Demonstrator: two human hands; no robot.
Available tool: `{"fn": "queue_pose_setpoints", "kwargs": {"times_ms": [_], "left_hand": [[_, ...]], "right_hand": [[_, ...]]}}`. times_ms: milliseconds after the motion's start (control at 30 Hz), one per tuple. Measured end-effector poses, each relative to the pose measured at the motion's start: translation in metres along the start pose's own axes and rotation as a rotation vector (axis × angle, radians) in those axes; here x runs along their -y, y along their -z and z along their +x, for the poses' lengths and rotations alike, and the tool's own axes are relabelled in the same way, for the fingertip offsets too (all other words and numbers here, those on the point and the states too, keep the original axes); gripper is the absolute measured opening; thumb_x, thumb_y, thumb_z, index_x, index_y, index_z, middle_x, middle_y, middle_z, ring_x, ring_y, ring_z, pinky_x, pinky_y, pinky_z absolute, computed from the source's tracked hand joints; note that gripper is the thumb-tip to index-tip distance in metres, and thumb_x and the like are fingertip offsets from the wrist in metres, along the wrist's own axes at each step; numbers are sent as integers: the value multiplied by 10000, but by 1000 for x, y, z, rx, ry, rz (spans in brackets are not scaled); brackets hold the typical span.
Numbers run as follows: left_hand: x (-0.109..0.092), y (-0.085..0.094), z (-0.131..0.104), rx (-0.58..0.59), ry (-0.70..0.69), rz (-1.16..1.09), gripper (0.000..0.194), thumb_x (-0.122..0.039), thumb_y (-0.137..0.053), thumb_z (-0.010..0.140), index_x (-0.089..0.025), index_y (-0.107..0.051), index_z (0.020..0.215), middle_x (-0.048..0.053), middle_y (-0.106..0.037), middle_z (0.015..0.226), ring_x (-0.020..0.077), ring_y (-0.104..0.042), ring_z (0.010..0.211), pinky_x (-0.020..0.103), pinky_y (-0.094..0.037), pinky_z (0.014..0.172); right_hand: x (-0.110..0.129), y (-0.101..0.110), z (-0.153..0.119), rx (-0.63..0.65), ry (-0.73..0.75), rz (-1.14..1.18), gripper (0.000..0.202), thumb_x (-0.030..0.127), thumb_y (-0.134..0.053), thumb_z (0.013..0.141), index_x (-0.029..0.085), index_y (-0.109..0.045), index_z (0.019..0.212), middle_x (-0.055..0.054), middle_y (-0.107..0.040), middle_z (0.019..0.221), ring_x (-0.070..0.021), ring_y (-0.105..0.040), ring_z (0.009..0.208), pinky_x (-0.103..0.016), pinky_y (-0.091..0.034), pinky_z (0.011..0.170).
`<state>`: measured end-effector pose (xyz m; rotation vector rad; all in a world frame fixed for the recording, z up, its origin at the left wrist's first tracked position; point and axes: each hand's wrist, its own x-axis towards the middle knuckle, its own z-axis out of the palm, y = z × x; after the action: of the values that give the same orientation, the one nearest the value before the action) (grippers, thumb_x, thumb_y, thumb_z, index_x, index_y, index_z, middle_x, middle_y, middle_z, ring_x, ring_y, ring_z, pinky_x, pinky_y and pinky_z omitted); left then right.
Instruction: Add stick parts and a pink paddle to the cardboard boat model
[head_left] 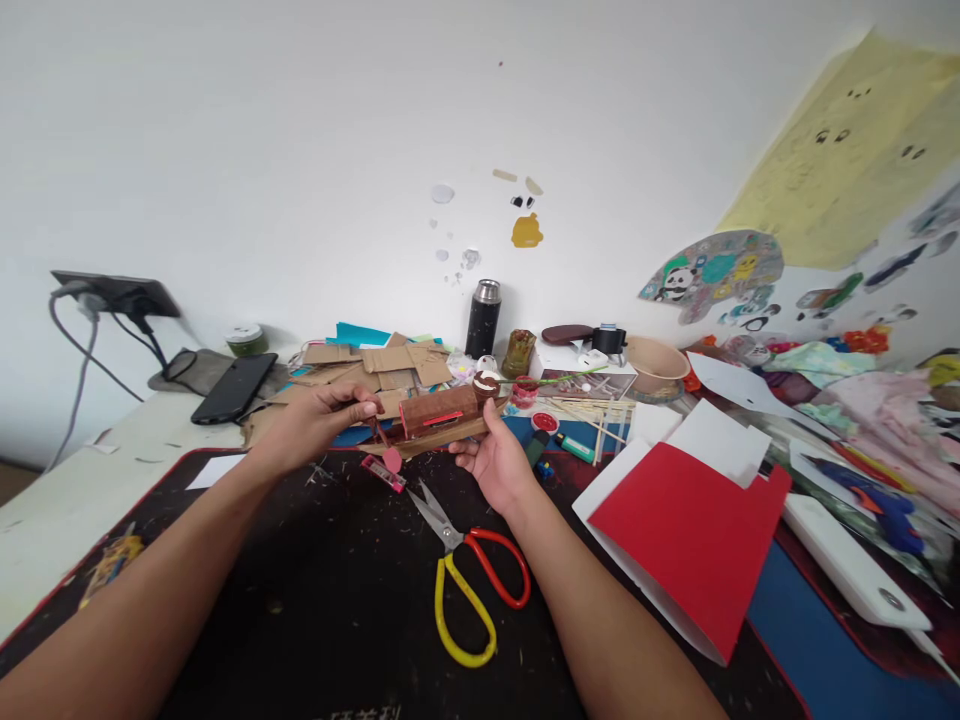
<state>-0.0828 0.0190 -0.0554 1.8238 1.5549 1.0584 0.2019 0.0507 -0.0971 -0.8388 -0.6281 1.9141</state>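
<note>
Brown model boat (pixel 441 408): right hand (pixel 501 462) grasping hull (pixel 450 436), left hand (pixel 319 420) pinching strip (pixel 381 432); mat (pixel 322 580) open beside scissors (pixel 449 538).

From the middle of the view, a black vacuum flask (pixel 484 325) stands just toward twelve o'clock, before the white wall (pixel 300 150). A golden-yellow sticker (pixel 527 232) is on that wall at one, a yellow paper sheet (pixel 840 160) at two. A beige bowl (pixel 660 358) sits at three, red paper (pixel 690 540) at four. Scissors (pixel 448 538) lie open at six, a dark smartphone (pixel 234 388) at nine, near a lidded jar (pixel 247 343).
</note>
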Motion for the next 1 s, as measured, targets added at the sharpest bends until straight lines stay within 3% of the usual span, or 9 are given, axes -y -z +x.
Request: {"fn": "queue_pose_setpoints", "kwargs": {"times_ms": [367,1000], "left_hand": [[0,2,-2,9,34,10,640,-887,-731,865,-249,-785,865,60,-831,921,292,-741,931,384,-602,883],[1,5,-4,17,24,24,625,-857,-758,873,-234,-808,875,67,-847,934,298,-736,945,381,-559,896]], "right_hand": [[-1,1,0,5,1,13,448,629,-840,1029,186,-777,1038,-33,-824,822,-153,-746,573,-214,-554,504],[-2,3,1,18,-2,3,429,612,-777,1085,186,-785,1032,-38,-814,808,-156,-742,583,-212,-556,503]]}}
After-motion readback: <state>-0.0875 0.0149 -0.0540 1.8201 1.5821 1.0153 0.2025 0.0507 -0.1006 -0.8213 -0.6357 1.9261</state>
